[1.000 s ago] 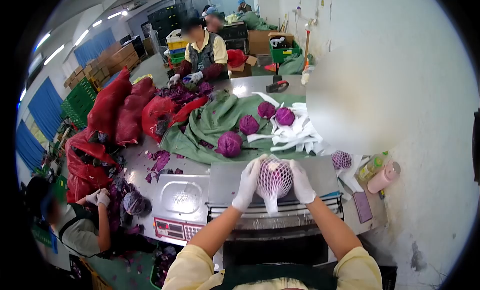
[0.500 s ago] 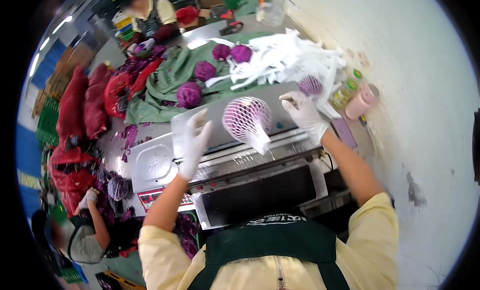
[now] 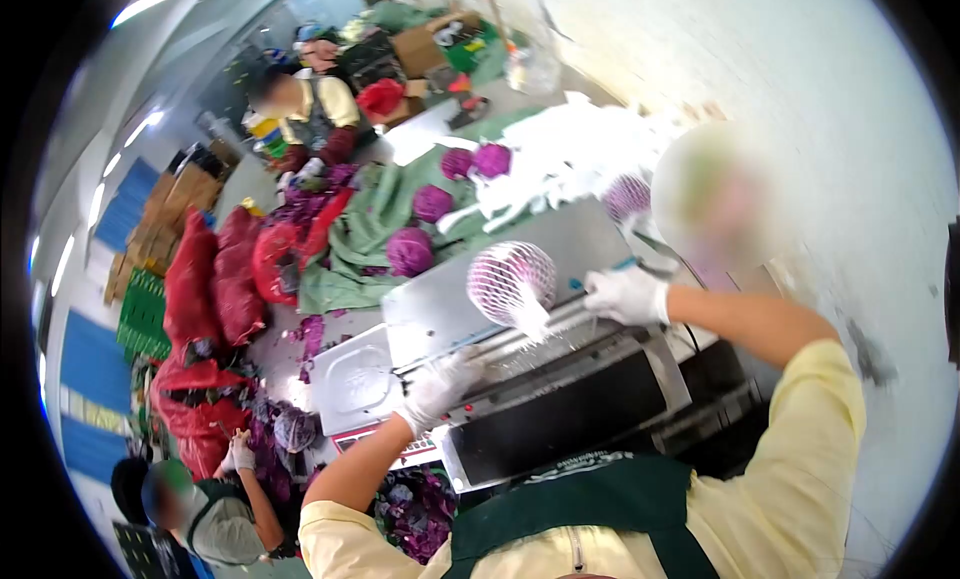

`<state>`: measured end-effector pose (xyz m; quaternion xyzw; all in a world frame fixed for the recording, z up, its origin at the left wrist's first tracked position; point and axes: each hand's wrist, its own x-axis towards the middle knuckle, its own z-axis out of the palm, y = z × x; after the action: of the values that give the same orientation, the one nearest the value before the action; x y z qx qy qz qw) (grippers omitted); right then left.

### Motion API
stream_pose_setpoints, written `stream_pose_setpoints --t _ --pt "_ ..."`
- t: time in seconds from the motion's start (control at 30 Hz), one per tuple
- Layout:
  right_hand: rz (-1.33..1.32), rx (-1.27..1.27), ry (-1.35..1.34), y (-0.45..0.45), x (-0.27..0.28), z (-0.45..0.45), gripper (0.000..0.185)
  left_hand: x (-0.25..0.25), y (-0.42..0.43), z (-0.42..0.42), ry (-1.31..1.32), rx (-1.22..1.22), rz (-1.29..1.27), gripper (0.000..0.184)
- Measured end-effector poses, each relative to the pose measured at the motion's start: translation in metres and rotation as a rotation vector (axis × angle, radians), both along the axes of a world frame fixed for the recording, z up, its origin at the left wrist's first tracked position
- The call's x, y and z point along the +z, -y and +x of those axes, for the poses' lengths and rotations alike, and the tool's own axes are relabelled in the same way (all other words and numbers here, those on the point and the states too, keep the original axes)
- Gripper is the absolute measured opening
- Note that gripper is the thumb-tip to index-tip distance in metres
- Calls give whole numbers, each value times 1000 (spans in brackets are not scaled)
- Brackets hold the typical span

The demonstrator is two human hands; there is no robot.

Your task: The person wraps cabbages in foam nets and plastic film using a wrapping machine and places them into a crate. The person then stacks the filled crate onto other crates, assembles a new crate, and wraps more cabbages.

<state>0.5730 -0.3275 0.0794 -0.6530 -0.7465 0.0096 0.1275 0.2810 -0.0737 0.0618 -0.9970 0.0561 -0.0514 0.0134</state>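
A purple cabbage in a white mesh net (image 3: 510, 279) rests on the metal plate (image 3: 430, 314) of a wrapping machine, the net's gathered tail toward me. My left hand (image 3: 440, 387), in a white glove, is at the left end of the machine's front bar, its fingers blurred. At the bar's right end, my gloved right hand (image 3: 625, 294) has its fingers curled together; what they hold is hidden. Neither hand touches the netted cabbage. Clear film (image 3: 540, 351) lies along the front between my hands.
Behind the plate, bare cabbages (image 3: 410, 251) lie on green cloth (image 3: 350, 274) beside white nets (image 3: 570, 149). Another netted cabbage (image 3: 627, 197) sits right. A scale (image 3: 355, 379) stands left, near red sacks (image 3: 190, 289). Two co-workers (image 3: 325, 104) (image 3: 225, 519) handle cabbage leaves at left.
Both my hands have let go of the netted cabbage and moved apart, then down to the two ends of the machine's front bar. The view has turned and shifted.
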Motion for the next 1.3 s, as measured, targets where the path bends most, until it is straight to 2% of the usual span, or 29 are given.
stream_pose_setpoints --t 0.03,0.1,0.17,0.2,0.23,0.3,0.33,0.37,0.4,0.43,0.5,0.57,0.63,0.67,0.7,0.73,0.77,0.8,0.83,0.9,0.97,1.0,1.03,1.1,1.13,1.17,1.2,1.27,1.3 --pt "76 -42 -204 1 -2 -7 10 0 6 -5 168 54 -424 16" --pt "-176 -240 -622 14 23 -19 9 47 23 -22 -259 702 -984 18" --pt "-333 -326 -835 27 72 -28 9 85 37 -43 -97 702 -1322 17" --pt "-337 -353 -967 29 97 -30 9 91 33 -53 21 710 -1356 17" --pt "-341 -378 -1100 28 116 -31 10 104 32 -54 237 521 -1501 16" --pt "-18 -258 -1314 15 138 -18 6 114 11 -52 532 272 -1324 15" --pt "-27 -253 -1312 -3 135 -5 6 126 0 -46 568 276 -1204 15" --pt "287 -226 -1230 -25 124 11 9 137 -11 -34 603 279 -1085 25" --pt "605 -193 -1125 -45 113 23 18 146 -22 -6 545 233 -919 46" --pt "605 -185 -1118 -59 106 29 18 148 -25 20 485 188 -753 68" --pt "327 -37 354 -84 89 41 49 91 -50 57 310 108 -635 106" --pt "73 51 282 -107 29 49 75 54 -42 83 75 159 -486 115" --pt "40 28 -279 -119 3 33 86 31 -33 104 26 100 -1052 115" --pt "36 38 -277 -119 4 34 86 27 -37 108 6 134 -1082 101" --pt "-127 -74 -514 -116 18 29 89 24 -42 112 15 143 -1085 101" --pt "-293 -189 -748 -115 26 26 92 21 -47 115 -42 226 -1401 93" --pt "-264 -83 -995 -113 16 21 96 20 -50 115 -101 308 -1717 85" --pt "-290 -52 -1058 -104 29 9 93 20 -44 104 -183 267 -1916 74" --pt "-316 -21 -1121 -93 42 -4 89 29 -30 91 -170 268 -1929 74" --pt "-466 43 -1153 -57 25 -27 84 53 10 59 -499 422 -2093 72" --pt "-664 -79 -1378 -19 43 -62 79 60 38 26 -882 664 -2173 70" --pt "-1067 -54 -1599 -2 31 -67 77 69 61 14 -861 686 -2210 74" --pt "-1023 -176 -1674 13 52 -89 68 78 84 3 -839 707 -2248 79" --pt "-1075 -209 -1786 36 26 -111 49 42 100 -14 -992 738 -2404 81" --pt "-1158 -42 -1840 44 5 -112 47 16 109 -18 -1057 628 -2641 80" --pt "-1146 -170 -1837 54 -15 -118 51 -8 119 -22 -1119 519 -2839 79" --pt "-1091 -193 -1797 60 -28 -124 55 -25 123 -29 -1117 491 -2904 79" --pt "-1072 -238 -1733 67 -35 -126 62 2 133 -40 -770 637 -2387 75" --pt "-1101 -401 -1813 76 -43 -133 64 -47 132 -60 -754 537 -2444 72"
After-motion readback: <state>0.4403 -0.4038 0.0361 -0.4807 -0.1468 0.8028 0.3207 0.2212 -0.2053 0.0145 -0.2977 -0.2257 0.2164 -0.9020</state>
